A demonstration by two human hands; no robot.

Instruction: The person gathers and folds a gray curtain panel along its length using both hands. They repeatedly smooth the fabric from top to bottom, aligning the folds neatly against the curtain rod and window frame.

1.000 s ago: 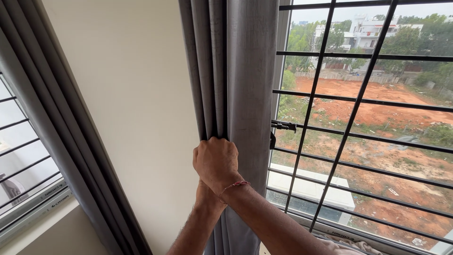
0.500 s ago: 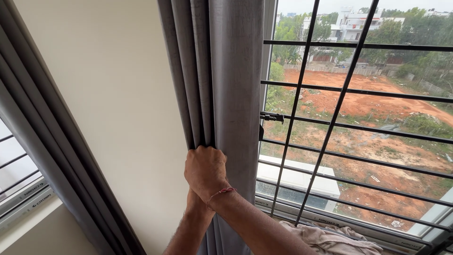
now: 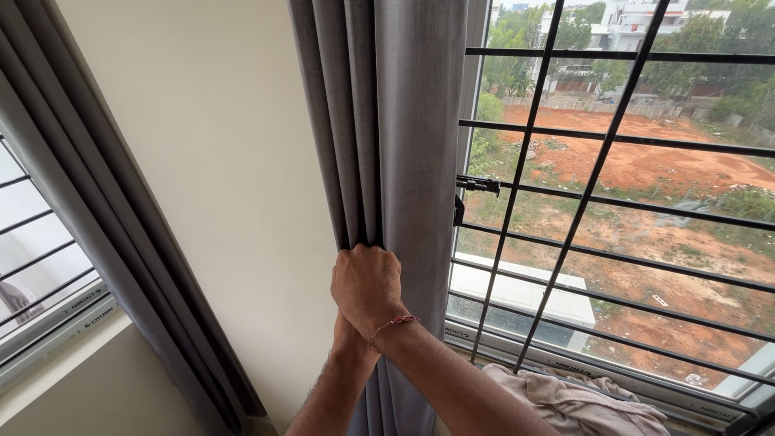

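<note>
A grey curtain (image 3: 412, 145) hangs bunched in folds beside the barred window (image 3: 597, 169). My right hand (image 3: 367, 282), with a red thread bracelet on its wrist, is closed in a fist around the gathered folds at about sill height. My left hand (image 3: 349, 333) sits directly under it against the same folds. The right hand covers most of it, so only its wrist and forearm show.
A second grey curtain (image 3: 105, 242) hangs at the left over another window (image 3: 40, 258). A cream wall (image 3: 210, 161) lies between them. A black window latch (image 3: 476, 186) juts out just right of the curtain. Crumpled beige cloth (image 3: 573, 400) lies on the sill.
Both hands keep their grip on the gathered curtain at much the same height. Only my view has shifted slightly.
</note>
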